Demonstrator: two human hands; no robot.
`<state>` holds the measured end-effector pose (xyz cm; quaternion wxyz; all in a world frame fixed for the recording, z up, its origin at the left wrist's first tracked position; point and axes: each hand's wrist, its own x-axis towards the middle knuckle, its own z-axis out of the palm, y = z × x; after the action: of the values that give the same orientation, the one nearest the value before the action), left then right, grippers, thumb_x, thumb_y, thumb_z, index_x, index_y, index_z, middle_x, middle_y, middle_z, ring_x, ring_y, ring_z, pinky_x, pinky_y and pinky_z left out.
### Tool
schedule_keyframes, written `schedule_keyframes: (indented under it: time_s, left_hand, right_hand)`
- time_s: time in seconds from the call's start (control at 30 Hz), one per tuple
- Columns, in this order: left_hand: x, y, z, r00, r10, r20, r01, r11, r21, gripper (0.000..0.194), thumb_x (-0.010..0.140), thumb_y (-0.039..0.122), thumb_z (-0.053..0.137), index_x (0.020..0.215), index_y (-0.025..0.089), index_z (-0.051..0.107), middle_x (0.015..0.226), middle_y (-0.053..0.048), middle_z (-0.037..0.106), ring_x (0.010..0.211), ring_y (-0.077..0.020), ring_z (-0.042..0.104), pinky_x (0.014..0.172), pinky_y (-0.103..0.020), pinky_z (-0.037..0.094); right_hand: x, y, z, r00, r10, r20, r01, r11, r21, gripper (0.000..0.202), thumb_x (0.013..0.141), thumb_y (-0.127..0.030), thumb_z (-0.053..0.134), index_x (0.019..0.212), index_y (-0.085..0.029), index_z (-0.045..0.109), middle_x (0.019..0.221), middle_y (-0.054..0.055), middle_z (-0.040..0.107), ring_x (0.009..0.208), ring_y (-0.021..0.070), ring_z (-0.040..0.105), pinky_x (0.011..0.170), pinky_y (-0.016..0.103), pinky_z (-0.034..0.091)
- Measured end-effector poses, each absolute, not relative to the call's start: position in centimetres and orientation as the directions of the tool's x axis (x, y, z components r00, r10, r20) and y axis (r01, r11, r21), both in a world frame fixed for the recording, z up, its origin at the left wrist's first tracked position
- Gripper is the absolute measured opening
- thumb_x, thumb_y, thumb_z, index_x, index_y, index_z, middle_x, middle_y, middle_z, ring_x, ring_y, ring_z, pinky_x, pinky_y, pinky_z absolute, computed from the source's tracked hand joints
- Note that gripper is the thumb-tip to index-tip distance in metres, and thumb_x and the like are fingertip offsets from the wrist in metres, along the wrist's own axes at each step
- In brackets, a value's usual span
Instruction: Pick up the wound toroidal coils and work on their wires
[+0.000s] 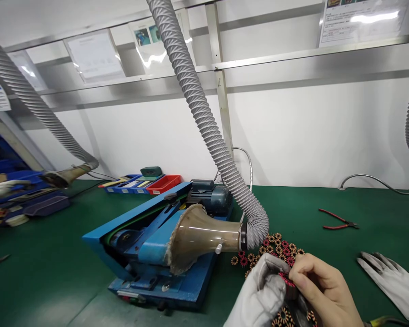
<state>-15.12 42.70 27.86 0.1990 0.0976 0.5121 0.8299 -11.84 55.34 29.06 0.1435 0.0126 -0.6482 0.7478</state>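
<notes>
Holding a red part [286, 279] in the gloved left hand [261, 293], ideally steadily, while pinching its edge with the bare right hand [327, 288].

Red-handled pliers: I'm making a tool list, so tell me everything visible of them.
The pliers have two slim red handles, spread apart, and a short dark head, apparently metal. They lie on the green tabletop, handles left, head right, beyond the loose white glove. Only the tabletop touches them. The jaws are too small to read.
</notes>
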Motion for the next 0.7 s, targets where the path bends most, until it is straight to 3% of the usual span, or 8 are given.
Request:
schedule_keyframes:
  time_s: [0.33, 0.5, 0.7]
  left_hand:
    - [-15.3, 42.3, 26.8, -0.904, 0.427, 0.028, -0.140, -0.356, 0.924, 0.049, 0.067, 0.061, 0.077, 0.087, 0.017, 0.070, 0.071, 0.000, 0.057, 0.066, -0.0108, 0.047, 0.067, -0.023, 0.041]
    - [-15.3, 42.1, 26.2, -0.877, 0.470, 0.100, -0.149, -0.464, 0.874, 0.035, 0.074, 0.047, 0.079, 0.095, 0.020, 0.073, 0.089, -0.003, 0.066, 0.084, -0.0147, 0.058, 0.079, -0.025, 0.043]
    - [-14.9, 42.3, 27.4, -0.881, 0.472, 0.027, -0.226, -0.470, 0.853, 0.036, 0.068, 0.049, 0.082, 0.088, 0.020, 0.076, 0.084, -0.001, 0.068, 0.083, -0.0141, 0.059, 0.081, -0.025, 0.044]
  right_hand:
    - [-12.1, 55.5, 28.1, -0.926, 0.251, 0.281, -0.304, -0.057, -0.951, 0.039, 0.077, -0.053, 0.073, 0.057, -0.020, 0.067, 0.057, 0.000, 0.053, 0.059, 0.0143, 0.042, 0.059, 0.027, 0.031]
    - [-12.5, 56.1, 27.6, -0.947, 0.183, 0.265, -0.294, -0.151, -0.944, 0.034, 0.079, -0.048, 0.073, 0.062, -0.019, 0.068, 0.060, -0.001, 0.051, 0.058, 0.0123, 0.043, 0.055, 0.022, 0.035]
    - [-12.1, 54.6, 28.9, -0.937, 0.321, 0.140, -0.219, -0.228, -0.949, 0.043, 0.073, -0.055, 0.076, 0.059, -0.017, 0.062, 0.057, -0.003, 0.047, 0.056, 0.0104, 0.035, 0.053, 0.021, 0.030]
